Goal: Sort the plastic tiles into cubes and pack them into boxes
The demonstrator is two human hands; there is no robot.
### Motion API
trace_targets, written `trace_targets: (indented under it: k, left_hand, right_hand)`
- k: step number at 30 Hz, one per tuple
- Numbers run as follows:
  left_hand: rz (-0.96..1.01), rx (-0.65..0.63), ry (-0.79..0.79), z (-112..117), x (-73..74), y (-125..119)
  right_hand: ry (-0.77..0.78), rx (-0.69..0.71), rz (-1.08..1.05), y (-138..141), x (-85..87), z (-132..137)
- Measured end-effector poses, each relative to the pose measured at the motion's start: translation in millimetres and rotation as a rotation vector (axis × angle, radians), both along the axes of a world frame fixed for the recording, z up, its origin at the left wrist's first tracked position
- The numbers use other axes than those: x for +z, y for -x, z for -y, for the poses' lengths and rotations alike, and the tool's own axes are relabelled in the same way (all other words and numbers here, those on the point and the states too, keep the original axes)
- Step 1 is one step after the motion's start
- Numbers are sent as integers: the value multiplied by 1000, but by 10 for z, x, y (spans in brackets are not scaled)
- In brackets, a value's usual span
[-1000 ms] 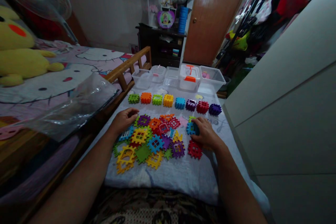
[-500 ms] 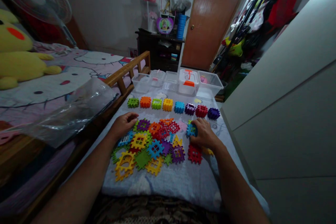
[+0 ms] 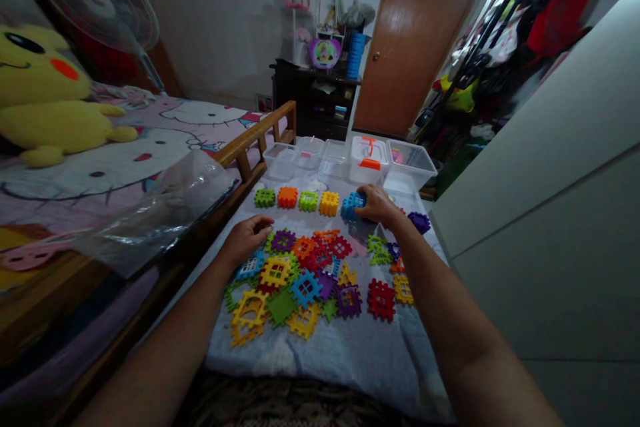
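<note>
My right hand (image 3: 377,205) pinches a blue building tile (image 3: 354,202) at the blue stack in the row of stacked tiles. How much of the blue there is stack and how much the held tile, I cannot tell. Its fingers and wrist hide the stacks just to the right. My left hand (image 3: 249,237) rests beside the loose pile, fingers loosely bent, thumb apart, holding nothing. In the pile lie notched tiles, among them a yellow window tile (image 3: 275,271), a blue window tile (image 3: 306,287) and a green solid tile (image 3: 283,307). A red tile (image 3: 381,300) lies apart on the right.
Green (image 3: 265,197), orange (image 3: 287,197) and yellow stacks (image 3: 329,203) stand left of the blue one; a dark purple stack (image 3: 419,222) ends the row. Clear plastic boxes (image 3: 410,163) line the back. A wooden bed rail (image 3: 255,130) borders the left, a white cabinet (image 3: 540,187) the right.
My right hand has moved forward with the blue tile, from above the red tile to the blue stack, uncovering green, purple and orange pieces. My left hand stays beside the pile. The view has shifted slightly.
</note>
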State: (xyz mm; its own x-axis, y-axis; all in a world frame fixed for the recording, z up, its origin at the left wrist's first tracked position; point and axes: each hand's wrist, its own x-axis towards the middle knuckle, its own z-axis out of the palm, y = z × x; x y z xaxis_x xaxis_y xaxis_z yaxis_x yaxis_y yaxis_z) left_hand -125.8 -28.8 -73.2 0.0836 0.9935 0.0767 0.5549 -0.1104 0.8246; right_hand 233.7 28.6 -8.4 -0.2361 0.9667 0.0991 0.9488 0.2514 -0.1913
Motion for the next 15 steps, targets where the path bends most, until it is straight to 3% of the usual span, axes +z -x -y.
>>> trace_targets:
  k: [6,15]
  left_hand:
    - [-12,-2,-8,-13,-25,11]
    - [-12,1,-7,-16,-32,14]
  right_hand:
    - [53,32,58,57,-56,-153]
    - [93,31,103,54,-107,-147]
